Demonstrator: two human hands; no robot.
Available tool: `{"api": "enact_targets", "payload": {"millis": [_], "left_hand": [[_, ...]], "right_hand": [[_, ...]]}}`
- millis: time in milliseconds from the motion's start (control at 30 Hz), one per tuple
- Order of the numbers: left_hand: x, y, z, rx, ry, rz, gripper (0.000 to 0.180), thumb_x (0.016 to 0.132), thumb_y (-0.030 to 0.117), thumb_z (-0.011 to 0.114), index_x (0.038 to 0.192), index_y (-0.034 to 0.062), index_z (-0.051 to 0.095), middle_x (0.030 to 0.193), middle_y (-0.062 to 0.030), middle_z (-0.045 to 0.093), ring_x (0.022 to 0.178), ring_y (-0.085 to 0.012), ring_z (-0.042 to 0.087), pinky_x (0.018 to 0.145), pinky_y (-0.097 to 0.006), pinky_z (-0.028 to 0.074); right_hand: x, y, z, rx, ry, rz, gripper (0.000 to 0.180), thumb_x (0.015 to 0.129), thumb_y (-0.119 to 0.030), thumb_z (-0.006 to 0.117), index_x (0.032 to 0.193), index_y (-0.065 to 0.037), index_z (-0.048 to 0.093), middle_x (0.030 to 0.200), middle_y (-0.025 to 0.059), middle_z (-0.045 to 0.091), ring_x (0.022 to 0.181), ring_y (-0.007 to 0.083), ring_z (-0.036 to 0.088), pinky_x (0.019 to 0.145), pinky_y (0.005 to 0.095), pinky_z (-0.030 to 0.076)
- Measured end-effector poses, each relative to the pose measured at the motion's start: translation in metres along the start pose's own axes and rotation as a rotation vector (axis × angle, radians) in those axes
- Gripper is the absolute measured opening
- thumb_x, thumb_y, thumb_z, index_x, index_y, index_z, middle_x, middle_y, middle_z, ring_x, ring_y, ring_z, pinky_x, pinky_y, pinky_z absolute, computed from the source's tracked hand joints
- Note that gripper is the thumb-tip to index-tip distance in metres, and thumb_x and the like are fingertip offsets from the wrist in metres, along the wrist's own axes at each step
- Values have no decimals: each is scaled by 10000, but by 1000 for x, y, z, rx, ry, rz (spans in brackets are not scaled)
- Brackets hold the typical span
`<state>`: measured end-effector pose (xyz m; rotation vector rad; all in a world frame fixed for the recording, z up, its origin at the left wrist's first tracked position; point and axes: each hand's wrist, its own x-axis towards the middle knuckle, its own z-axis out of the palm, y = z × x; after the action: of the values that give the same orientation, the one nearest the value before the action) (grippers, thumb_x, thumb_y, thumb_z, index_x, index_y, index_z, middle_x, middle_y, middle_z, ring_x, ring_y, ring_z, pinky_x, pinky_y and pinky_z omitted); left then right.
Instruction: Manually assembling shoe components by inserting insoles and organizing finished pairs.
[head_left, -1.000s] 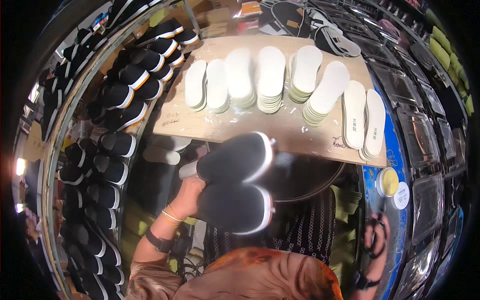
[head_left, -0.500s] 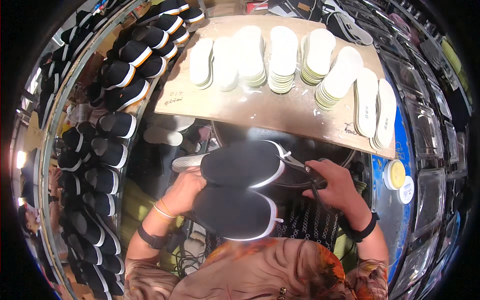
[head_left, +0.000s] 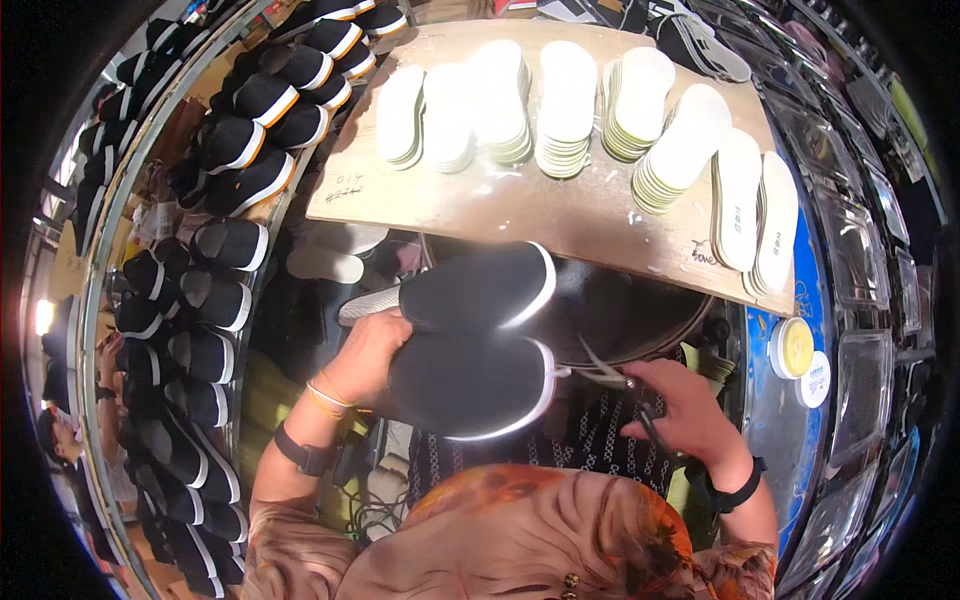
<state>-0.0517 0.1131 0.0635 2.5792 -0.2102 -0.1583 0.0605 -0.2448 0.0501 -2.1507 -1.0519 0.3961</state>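
Observation:
My left hand (head_left: 365, 350) is closed around the heel ends of two black shoes with white sole edges. The far shoe (head_left: 470, 288) and the near shoe (head_left: 465, 390) lie side by side, toes pointing right. At the near shoe's toe a small white tab (head_left: 562, 372) sticks out. My right hand (head_left: 680, 405) grips a pair of scissors (head_left: 607, 375), its blades spread apart and their tips close to that tab. Whether the blades touch the tab I cannot tell. Behind the shoes is a dark round basin (head_left: 640, 310), partly hidden by the board.
A wooden board (head_left: 420, 205) across the far side bears several stacks of white insoles (head_left: 565, 100). Black shoes fill a rack (head_left: 225, 245) on my left. To the right, a round yellow-topped tub (head_left: 793, 347) stands on a blue surface, beside rows of clear plastic trays (head_left: 860, 390).
The scissors have moved from the far shoe's toe down to the near shoe's toe. The white tab on the far shoe no longer shows. Both shoes have shifted slightly away from me.

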Motion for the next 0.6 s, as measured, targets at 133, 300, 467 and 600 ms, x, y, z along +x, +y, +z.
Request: {"api": "enact_targets", "payload": {"millis": [133, 300, 467, 600], "left_hand": [[6, -2, 9, -10, 144, 5, 127, 641, 110, 594, 673, -7, 556, 709, -199, 563, 690, -381, 552, 607, -403, 440], [2, -8, 10, 126, 138, -69, 93, 672, 86, 570, 657, -2, 540, 710, -208, 548, 673, -386, 530, 605, -410, 436], [0, -21, 15, -888, 165, -173, 221, 778, 126, 622, 953, -8, 618, 904, -67, 648, 798, -184, 612, 722, -275, 475], [-1, -25, 30, -1761, 219, -283, 353, 825, 172, 617, 1121, -10, 556, 1034, -21, 605, 897, -132, 578, 801, -263, 466]], "right_hand": [[5, -11, 6, -109, -3, -53, 554, 623, -334, 759, 1091, -117, 558, 846, 104, 582, 732, 319, 587, 630, 382, 477], [0, -5, 14, -135, -30, 69, 475, 659, -297, 740, 1059, -107, 569, 842, 130, 604, 724, 310, 598, 619, 377, 483], [-69, 49, 9, 23, 358, 582, 382, 714, -98, 692, 1069, -36, 566, 921, 144, 629, 808, 249, 615, 733, 306, 469], [-164, 104, -5, 97, 929, 916, 281, 828, -57, 560, 1103, 1, 547, 984, 119, 610, 896, 184, 556, 796, 277, 430]]}}
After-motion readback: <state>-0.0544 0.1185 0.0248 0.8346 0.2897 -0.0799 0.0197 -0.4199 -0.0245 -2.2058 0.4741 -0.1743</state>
